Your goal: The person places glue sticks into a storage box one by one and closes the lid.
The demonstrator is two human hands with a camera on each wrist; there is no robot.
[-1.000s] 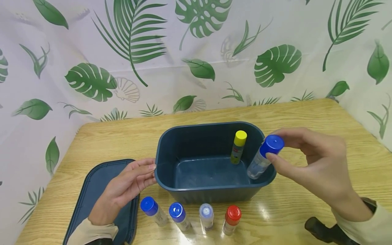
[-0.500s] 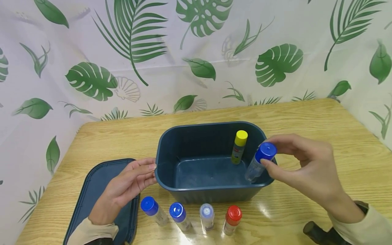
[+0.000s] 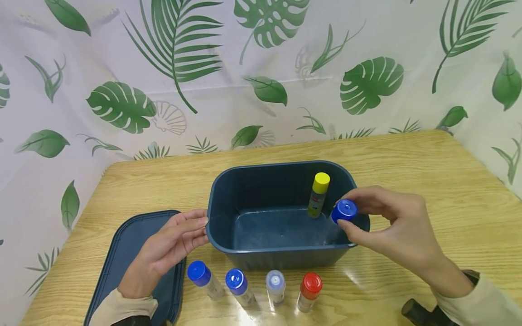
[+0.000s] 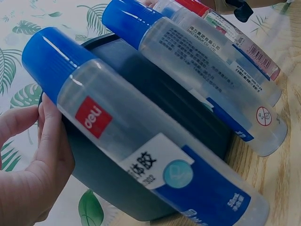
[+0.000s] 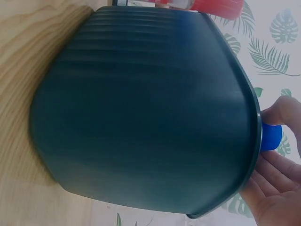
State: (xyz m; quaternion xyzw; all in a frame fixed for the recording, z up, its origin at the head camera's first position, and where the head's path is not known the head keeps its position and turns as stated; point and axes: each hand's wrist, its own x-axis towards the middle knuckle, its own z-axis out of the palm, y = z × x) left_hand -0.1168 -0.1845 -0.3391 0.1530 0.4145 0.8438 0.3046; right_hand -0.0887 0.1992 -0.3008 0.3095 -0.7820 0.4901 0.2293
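Note:
My right hand (image 3: 395, 226) pinches the blue cap (image 3: 344, 211) of a clear liquid glue bottle over the right end of the dark blue bin (image 3: 281, 260). The bottle's body is mostly hidden below the cap. In the right wrist view, the blue cap (image 5: 271, 137) shows between thumb and fingers just past the bin rim. A yellow-capped glue bottle (image 3: 316, 201) stands inside the bin near the back right. My left hand (image 3: 171, 249) touches the bin's left end with extended fingers, fingertips right at the rim.
In front of the bin stand two blue-capped glue bottles (image 3: 205, 280) (image 3: 240, 288), a pale-capped one (image 3: 275, 288) and a red-capped one (image 3: 310, 292). A dark blue lid (image 3: 134, 253) lies at left, partly under the left forearm. Leaf-printed cloth hangs behind the table (image 3: 428, 167).
My right hand has moved left and slightly lower with the glue bottle, whose clear body has gone down into the bin. My left hand has stayed at the bin's left end.

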